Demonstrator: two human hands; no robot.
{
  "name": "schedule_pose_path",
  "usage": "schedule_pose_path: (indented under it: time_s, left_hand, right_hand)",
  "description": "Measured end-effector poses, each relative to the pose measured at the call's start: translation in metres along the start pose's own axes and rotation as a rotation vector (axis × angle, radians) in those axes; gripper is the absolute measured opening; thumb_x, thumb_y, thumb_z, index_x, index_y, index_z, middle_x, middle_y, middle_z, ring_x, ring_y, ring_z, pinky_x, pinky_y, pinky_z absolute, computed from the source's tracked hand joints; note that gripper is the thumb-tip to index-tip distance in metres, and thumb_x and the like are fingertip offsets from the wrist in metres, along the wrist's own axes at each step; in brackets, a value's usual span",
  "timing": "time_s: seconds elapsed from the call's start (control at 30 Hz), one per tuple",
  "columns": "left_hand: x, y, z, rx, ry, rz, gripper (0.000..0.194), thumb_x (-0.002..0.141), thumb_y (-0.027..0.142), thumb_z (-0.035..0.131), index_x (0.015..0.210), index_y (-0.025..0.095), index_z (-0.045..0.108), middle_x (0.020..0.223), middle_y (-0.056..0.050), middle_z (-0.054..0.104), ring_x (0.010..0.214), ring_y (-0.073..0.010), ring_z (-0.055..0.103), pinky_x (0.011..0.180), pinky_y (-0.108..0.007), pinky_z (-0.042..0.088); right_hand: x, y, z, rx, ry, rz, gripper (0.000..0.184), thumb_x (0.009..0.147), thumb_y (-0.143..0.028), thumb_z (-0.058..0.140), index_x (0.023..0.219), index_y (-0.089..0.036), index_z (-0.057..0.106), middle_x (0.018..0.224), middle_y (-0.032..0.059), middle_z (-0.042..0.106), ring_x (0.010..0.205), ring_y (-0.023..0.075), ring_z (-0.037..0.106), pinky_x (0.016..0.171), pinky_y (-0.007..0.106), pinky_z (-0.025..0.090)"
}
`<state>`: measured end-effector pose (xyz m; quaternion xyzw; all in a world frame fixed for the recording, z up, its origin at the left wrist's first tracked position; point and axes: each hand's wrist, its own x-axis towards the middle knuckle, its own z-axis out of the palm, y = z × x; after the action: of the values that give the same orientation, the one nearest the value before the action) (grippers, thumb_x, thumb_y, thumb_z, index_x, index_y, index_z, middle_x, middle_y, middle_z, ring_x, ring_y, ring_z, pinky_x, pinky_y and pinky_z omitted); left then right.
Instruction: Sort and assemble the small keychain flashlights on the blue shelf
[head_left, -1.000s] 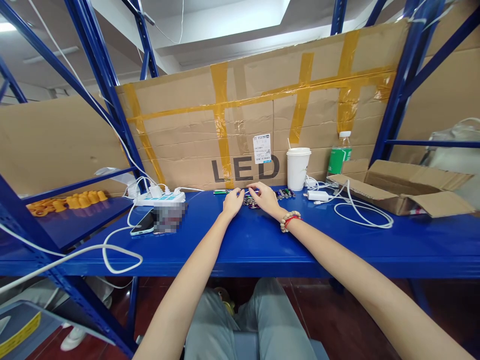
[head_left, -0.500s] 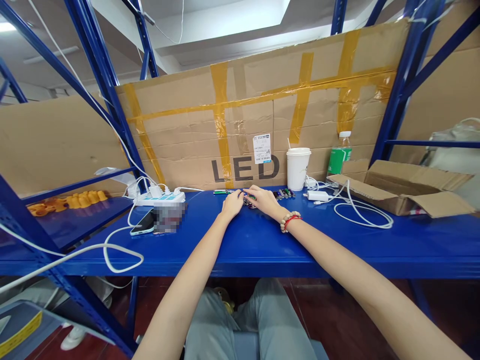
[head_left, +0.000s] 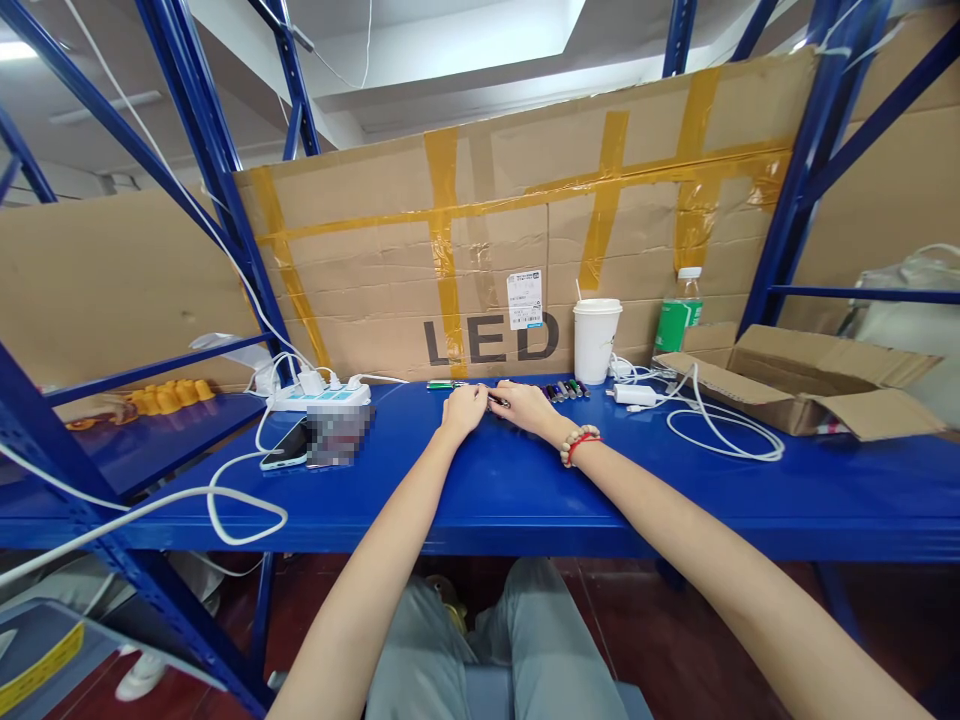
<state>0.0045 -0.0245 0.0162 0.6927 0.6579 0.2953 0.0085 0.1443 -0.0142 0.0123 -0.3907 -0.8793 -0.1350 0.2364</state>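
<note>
My left hand [head_left: 465,408] rests at the back of the blue table with its fingers curled; what they hold, if anything, is hidden. Close beside it, my right hand [head_left: 521,405] has its fingers closed on a dark, shiny, pen-like item [head_left: 498,401], whose left end reaches toward my left hand. Several small dark sticks with coloured ends [head_left: 566,389] lie side by side, just right of my right hand. A green-and-dark pen-like stick [head_left: 444,385] lies behind my left hand.
A white paper cup [head_left: 597,340], a green-labelled bottle [head_left: 679,315], white cables [head_left: 720,420] and an open cardboard box [head_left: 802,385] stand to the right. Left are a power strip [head_left: 322,398] and a phone [head_left: 289,445]. A cardboard wall [head_left: 360,300] closes the back; another person's hand [head_left: 101,407] is far left.
My right hand has shifted slightly and its fingers have drawn in; a dark pen-like item now shows between my hands. Another person's hand has come into view at far left.
</note>
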Motion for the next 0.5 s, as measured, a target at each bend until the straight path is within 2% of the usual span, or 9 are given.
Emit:
schedule_pose_path:
  time_s: [0.2,0.37,0.5]
  left_hand:
    - [0.001,-0.002,0.0,0.03,0.036,-0.021,0.047,0.092,0.035,0.023,0.089,0.018,0.067,0.1,-0.01,0.068,0.095,-0.0224,0.06,0.074,-0.028,0.042]
    - [0.001,-0.004,-0.003,0.023,0.026,0.026,0.046,0.092,0.038,0.025,0.083,0.021,0.067,0.092,-0.006,0.069,0.088,-0.0191,0.061,0.067,-0.024,0.039]
    - [-0.002,-0.002,-0.008,0.046,0.024,-0.003,0.042,0.09,0.039,0.032,0.079,0.022,0.069,0.088,-0.005,0.069,0.084,-0.0181,0.061,0.062,-0.023,0.035]
  right_hand:
    - [0.0,-0.001,0.006,0.135,0.092,0.0,0.027,0.091,-0.03,0.043,0.101,-0.02,0.065,0.09,0.0049,0.063,0.078,0.014,0.057,0.058,0.021,0.033]
    - [0.003,0.001,0.013,0.387,0.164,0.046,0.024,0.087,-0.029,0.048,0.098,-0.019,0.067,0.081,0.0027,0.064,0.066,0.0112,0.055,0.058,0.02,0.035]
    - [0.004,0.003,0.018,0.511,0.13,0.045,0.023,0.083,-0.029,0.049,0.085,-0.017,0.069,0.067,0.0002,0.064,0.055,0.0099,0.053,0.055,0.02,0.035]
